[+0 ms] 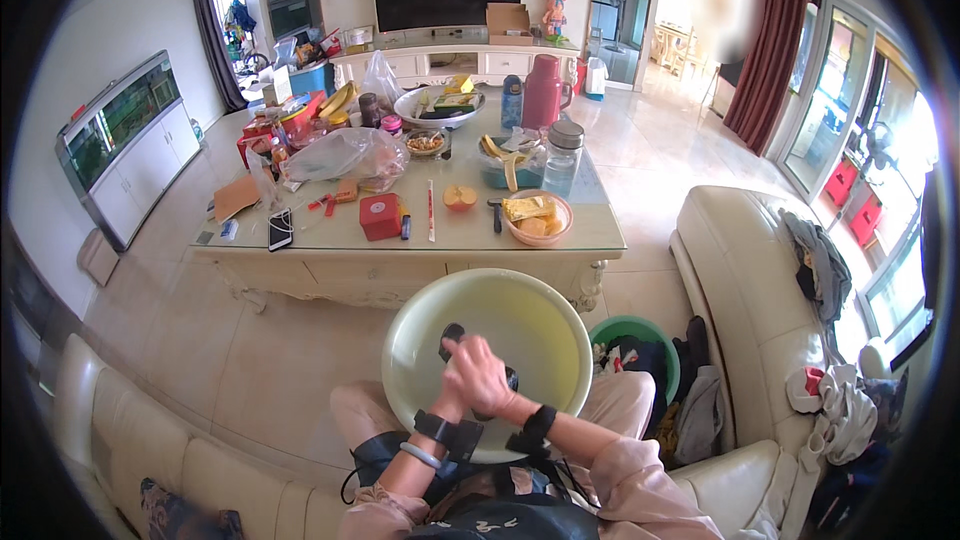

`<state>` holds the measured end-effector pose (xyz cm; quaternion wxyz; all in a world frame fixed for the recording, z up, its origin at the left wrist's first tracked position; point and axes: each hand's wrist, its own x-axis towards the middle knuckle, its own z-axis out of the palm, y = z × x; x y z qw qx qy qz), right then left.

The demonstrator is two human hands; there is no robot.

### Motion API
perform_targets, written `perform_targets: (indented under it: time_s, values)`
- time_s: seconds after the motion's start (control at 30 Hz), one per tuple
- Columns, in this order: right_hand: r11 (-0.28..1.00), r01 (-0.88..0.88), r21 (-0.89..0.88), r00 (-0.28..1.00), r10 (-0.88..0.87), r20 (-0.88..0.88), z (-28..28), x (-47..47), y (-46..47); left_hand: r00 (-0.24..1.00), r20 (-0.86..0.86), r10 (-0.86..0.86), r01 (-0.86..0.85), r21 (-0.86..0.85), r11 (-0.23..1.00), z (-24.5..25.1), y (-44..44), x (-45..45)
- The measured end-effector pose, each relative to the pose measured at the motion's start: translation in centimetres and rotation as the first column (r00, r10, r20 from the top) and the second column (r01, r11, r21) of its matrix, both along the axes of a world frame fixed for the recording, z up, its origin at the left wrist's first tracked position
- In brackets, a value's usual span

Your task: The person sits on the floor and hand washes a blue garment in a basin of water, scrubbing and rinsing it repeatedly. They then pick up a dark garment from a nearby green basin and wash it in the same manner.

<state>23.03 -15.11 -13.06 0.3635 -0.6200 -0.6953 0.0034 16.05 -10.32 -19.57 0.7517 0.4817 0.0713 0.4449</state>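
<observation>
Over a large pale-green plastic basin (574, 315), my two hands are pressed together on a dark, wet-looking cloth item (451, 336), possibly a sock. One end sticks out beyond the fingers at upper left, and another dark part shows beside my right wrist. My right hand (487, 379) lies across the top with its fingers curled in. My left hand (452, 388) is partly covered by it, so its fingers are hard to make out. The basin sits between my knees; its floor looks pale around the hands. Each wrist wears a black strap, and the left one also a pale bangle.
Beyond the basin stands a glass-topped coffee table (480, 240) crowded with a fruit bowl (536, 236), a glass jar (562, 161), a red thermos jug (541, 94) and a phone (280, 229). A green tub (671, 349) of clothes stands right, beside a cream sofa (742, 277).
</observation>
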Motion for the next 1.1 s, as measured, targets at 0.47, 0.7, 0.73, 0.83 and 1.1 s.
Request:
perform_targets:
  time_s: [0.47,0.7,0.73,0.83,1.1]
  values:
    - [0.92,0.348,-0.18,0.906,-0.38,-0.187,0.5,0.5,0.0,0.989,-0.061,-0.137,0.06,-0.674,0.736,2.5,-2.2,-0.7]
    - [0.953,0.301,-0.039,0.939,-0.303,-0.164,1.0,1.7,1.1,0.983,0.115,-0.145,0.185,-0.643,0.743,4.0,-2.4,-1.2]
    - [0.905,0.424,-0.021,0.894,-0.422,-0.151,0.9,1.7,1.0,0.976,0.124,-0.177,0.209,-0.75,0.628,3.8,-2.0,-1.1]
    - [0.922,0.371,-0.113,0.889,-0.387,-0.245,0.9,1.3,0.8,0.971,0.205,-0.119,0.231,-0.699,0.677,3.1,-1.6,-0.7]
    - [0.85,0.521,-0.077,0.796,-0.516,-0.317,2.1,0.7,0.8,0.983,0.079,-0.168,0.178,-0.663,0.727,3.4,-2.2,-0.8]
